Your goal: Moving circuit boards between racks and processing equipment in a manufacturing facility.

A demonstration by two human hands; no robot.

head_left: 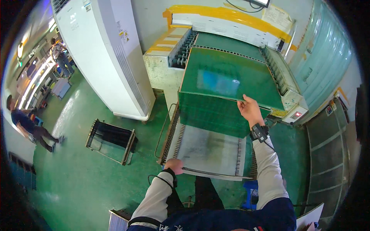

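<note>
A large glossy green panel [227, 79] lies tilted at the mouth of a roller conveyor. My right hand [250, 110] is closed on its near edge, fingers under and thumb near the top. Below it, several green panels [212, 115] stand in a slotted rack [178, 140] with toothed side rails. At the rack's near left corner, my left hand [174, 166] is closed round the metal frame, beside its long front bar [216, 174]. A pale sheet [208, 150] shows inside the rack. Black bands with cables circle both wrists.
Another green panel [231, 45] lies deeper on the conveyor [158, 63]. A tall white cabinet [104, 57] stands left of it. A smaller rack [111, 140] holding dark sheets sits on the green floor. Grey framed panels [329, 154] lean at right. One person [29, 123] walks at far left; another stands farther back.
</note>
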